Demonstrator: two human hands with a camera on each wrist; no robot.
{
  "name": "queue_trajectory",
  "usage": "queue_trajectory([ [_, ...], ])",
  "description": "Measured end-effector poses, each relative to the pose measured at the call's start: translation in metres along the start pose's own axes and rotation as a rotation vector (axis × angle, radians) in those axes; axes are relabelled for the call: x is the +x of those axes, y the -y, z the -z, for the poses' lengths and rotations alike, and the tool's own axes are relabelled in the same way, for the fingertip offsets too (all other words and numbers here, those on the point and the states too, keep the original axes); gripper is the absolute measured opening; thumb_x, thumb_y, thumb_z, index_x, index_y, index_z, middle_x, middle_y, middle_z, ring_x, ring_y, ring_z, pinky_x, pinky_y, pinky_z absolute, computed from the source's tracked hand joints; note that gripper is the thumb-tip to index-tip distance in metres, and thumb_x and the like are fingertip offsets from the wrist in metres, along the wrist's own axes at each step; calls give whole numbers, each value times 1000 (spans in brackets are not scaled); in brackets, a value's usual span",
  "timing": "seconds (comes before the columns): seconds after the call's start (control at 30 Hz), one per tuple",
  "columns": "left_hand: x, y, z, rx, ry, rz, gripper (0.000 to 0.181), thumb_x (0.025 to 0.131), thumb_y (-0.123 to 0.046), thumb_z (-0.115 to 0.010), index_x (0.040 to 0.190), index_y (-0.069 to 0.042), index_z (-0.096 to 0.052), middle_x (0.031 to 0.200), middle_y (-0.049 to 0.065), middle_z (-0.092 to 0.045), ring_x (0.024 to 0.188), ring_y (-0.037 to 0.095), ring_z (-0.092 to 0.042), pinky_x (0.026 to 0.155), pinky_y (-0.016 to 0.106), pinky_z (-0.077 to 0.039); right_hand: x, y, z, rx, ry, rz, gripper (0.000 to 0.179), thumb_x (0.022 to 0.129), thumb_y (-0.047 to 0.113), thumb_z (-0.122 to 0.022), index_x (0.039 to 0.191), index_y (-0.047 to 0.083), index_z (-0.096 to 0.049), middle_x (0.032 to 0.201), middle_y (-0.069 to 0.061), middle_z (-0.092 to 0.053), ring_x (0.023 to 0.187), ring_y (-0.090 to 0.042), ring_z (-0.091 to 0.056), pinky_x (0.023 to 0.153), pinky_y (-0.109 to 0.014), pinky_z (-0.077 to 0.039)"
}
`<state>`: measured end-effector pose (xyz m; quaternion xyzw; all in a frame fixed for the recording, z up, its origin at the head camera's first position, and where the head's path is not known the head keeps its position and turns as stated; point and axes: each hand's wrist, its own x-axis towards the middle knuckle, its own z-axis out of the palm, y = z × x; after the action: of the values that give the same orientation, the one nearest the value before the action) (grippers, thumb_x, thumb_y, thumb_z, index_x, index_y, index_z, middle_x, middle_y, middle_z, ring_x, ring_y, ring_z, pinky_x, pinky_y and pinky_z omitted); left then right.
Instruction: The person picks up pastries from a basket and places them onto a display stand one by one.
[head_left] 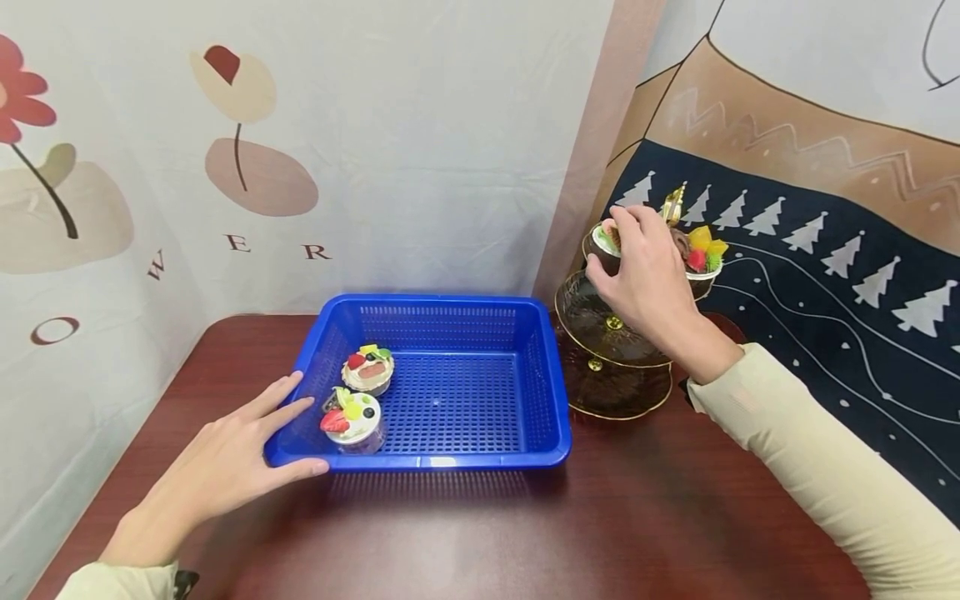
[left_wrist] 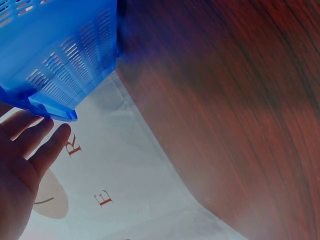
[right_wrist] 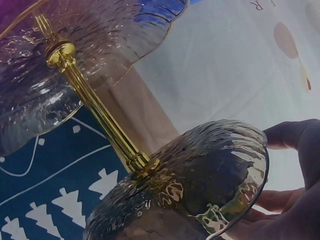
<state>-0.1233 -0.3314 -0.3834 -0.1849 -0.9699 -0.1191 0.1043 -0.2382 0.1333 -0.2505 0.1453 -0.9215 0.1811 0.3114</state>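
Note:
My left hand (head_left: 228, 458) rests at the left front corner of a blue plastic basket (head_left: 557, 375), fingers spread along its rim. In the left wrist view those fingers (left_wrist: 47, 152) extend to the basket's rim. Inside, at the left, stand a fruit-topped tart (head_left: 369, 372) and a white cream dessert cup (head_left: 358, 423). My right hand (head_left: 648, 271) curls its thumb and fingers around a dark dessert cup (head_left: 604, 239) with white-and-green topping, at the top of a tiered glass stand (head_left: 615, 398). The right wrist view shows this hand (right_wrist: 295, 185) at the top plate's rim from below.
Behind my right hand sits another dessert cup (head_left: 703, 265) with yellow and red fruit. The stand has gold rims and a gold post (right_wrist: 100, 105). A reddish-brown table (head_left: 480, 533) lies under everything, with patterned cloths (head_left: 435, 167) behind it.

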Motion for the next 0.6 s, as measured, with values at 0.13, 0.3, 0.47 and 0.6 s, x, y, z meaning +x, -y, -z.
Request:
queue_trajectory([
  [0.13,0,1,0,1,6,3,88,74,-72,-72,134,-9,-64,155,9,-41,121,42,-57,83,60,-50,-1,2,0,10,-5,4,53,88,20,-68,133,-4,-55,134,-24,-51,127,-38,-47,106,-53,-40],
  [0.3,0,1,0,-2,20,7,88,74,-72,-71,135,-9,-63,155,10,-40,121,43,-57,83,61,-50,0,9,0,20,-21,74,54,88,22,-70,134,-1,-56,134,-20,-52,126,-36,-48,107,-51,-40],
  [0.47,1,1,0,-1,27,13,89,75,-73,-70,136,-9,-62,156,9,-39,120,44,-57,82,62,-50,2,22,-7,50,-41,265,58,85,24,-74,134,-2,-56,132,-21,-55,130,-37,-47,113,-47,-33],
  [0.6,1,1,1,-2,35,21,89,75,-74,-70,136,-9,-62,156,9,-39,121,45,-56,83,63,-50,3,34,-17,121,4,373,64,83,26,-76,137,-1,-54,137,-20,-54,134,-35,-45,115,-45,-31],
])
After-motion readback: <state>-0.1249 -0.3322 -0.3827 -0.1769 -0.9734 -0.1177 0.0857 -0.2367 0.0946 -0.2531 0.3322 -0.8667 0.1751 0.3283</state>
